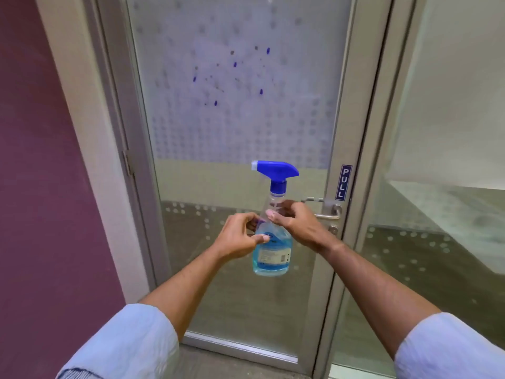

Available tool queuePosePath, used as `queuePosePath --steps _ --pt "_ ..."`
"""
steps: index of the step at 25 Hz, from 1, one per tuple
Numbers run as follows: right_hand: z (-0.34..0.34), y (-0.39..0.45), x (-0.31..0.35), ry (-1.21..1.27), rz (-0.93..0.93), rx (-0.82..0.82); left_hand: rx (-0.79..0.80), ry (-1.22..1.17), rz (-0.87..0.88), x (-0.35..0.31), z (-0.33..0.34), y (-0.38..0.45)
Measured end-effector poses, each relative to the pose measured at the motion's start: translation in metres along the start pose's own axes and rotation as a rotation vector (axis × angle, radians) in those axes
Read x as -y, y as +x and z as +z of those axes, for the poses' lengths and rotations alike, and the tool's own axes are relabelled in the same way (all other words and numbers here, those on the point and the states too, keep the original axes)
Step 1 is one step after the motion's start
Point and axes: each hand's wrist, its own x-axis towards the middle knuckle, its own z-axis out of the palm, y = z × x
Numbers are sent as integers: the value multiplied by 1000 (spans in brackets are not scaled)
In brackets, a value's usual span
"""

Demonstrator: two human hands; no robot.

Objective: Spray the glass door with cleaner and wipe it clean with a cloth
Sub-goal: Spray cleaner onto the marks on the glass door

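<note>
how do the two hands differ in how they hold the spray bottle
The left hand grips lower, on the bottle's blue liquid-filled body, while the right hand grips higher, at the clear neck below the blue trigger head. The left hand comes in from the bottle's left side, the right hand from its right. The left thumb lies across the label area; the right fingers curl round the neck. Both touch the upright bottle, and neither is on the trigger.

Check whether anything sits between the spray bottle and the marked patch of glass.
Nothing visible does. The spray bottle, held in both hands, left hand and right hand, is below the blue marks on the glass door, with open air between.
</note>
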Motion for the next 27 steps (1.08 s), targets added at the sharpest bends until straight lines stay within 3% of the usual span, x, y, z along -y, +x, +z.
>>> queuePosePath --steps 5,13,23,27 --pt "50 55 46 197 -16 -62 -11 8 11 33 -61 15" --pt "64 146 81 439 -64 16 43 -98 48 68 -106 81" --pt "47 256 80 502 -97 -18 157 -100 48 93 -113 188" --pt "45 278 83 491 -79 -121 65 77 98 99 -124 211"
